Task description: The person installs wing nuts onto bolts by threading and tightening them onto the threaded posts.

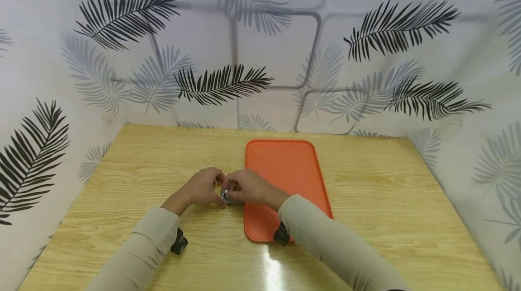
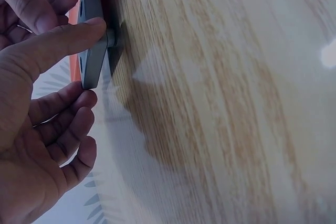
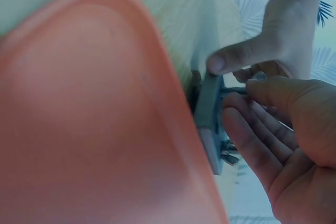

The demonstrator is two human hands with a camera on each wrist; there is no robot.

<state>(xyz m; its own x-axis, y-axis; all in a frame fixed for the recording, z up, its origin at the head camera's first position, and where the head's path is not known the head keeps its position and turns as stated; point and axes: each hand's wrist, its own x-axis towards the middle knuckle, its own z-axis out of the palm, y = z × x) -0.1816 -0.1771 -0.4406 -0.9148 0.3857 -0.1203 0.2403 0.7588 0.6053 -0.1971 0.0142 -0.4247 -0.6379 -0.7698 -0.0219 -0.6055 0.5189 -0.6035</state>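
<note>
A flat grey block (image 2: 93,40) (image 3: 209,103) lies beside the tray's left edge, partly covered by the hands in the head view. My left hand (image 1: 205,187) (image 2: 37,93) holds it between thumb and fingers, the thumb on its edge. Two bolt-like metal pieces stand out of its face in the right wrist view: one (image 3: 233,91) is pinched by my right hand (image 1: 250,187) (image 3: 294,140) between thumb and fingers, and the other has a wing-shaped end (image 3: 230,157). Something small under the block touches the table.
An orange-red tray (image 1: 281,164) (image 3: 100,108) lies on the wooden table (image 1: 366,191), right beside the hands and under the right forearm. Behind the table stands a wall (image 1: 268,56) with a leaf pattern.
</note>
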